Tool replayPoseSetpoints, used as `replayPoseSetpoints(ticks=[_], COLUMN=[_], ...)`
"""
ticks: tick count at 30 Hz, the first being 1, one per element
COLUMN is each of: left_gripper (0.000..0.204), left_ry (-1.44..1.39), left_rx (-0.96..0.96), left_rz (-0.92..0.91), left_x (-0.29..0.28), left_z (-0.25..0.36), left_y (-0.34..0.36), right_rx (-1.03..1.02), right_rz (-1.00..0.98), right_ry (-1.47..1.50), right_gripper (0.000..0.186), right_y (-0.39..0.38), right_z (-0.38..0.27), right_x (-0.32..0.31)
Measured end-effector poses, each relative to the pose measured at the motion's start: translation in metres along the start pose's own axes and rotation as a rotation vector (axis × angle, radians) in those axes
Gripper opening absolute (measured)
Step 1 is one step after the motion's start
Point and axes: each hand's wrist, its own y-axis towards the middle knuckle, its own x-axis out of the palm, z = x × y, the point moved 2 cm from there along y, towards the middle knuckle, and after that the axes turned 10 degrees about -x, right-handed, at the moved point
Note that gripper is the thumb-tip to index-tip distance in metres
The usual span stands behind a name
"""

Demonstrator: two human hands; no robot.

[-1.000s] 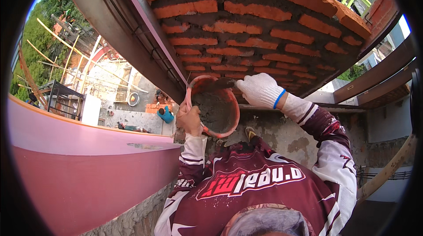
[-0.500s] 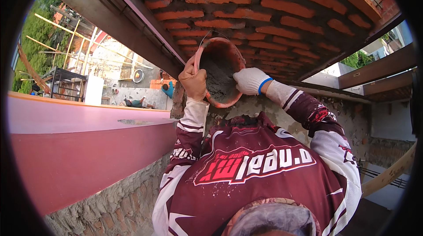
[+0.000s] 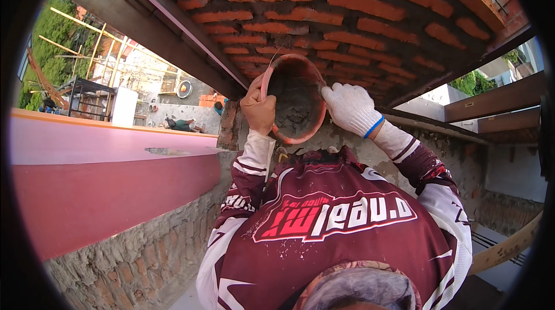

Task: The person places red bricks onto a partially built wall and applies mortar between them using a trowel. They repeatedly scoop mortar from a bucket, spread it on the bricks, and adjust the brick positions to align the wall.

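A reddish-orange bucket [image 3: 317, 121] is tilted so that its mouth faces me, with grey wet mortar [image 3: 293, 114] inside. My bare left hand [image 3: 258, 107] is closed on the bucket's left rim, thumb to the inside. At the right rim is my right hand [image 3: 350, 106], in a white knitted glove with a blue cuff. Its fingers are curled closed against the rim; whatever they grip is hidden by the glove. A thin wire handle [image 3: 276, 54] rises from the bucket's far side.
A brick wall [image 3: 300, 16] with grey mortar joints stands directly ahead. A metal beam [image 3: 173, 35] runs along its left, and brown beams [image 3: 497, 99] cross at right. Left is a pink ledge [image 3: 115, 142] above a drop; far below, a person [image 3: 184, 125] is near bamboo poles.
My right hand has shifted slightly right and up, from inside the bucket's mouth to its rim. The bucket and my left hand have moved a little to the right.
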Motion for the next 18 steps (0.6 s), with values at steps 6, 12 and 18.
replayPoseSetpoints(ticks=[6, 12, 18], left_gripper=[0.013, 0.005, 0.013], left_ry=[0.073, -0.03, -0.594], left_rx=[0.083, -0.115, -0.406], left_rz=[-0.041, -0.034, 0.071], left_x=[0.026, 0.014, 0.005], left_z=[0.01, -0.011, -0.003], left_y=[-0.002, 0.0, 0.009], right_rx=[0.099, 0.169, 0.123], right_rz=[-0.393, -0.397, -0.372], right_ry=[0.401, 1.006, 0.918], right_gripper=[0.033, 0.039, 0.04], right_y=[0.016, -0.012, -0.009], right_z=[0.007, -0.019, 0.002], right_x=[0.04, 0.052, -0.028])
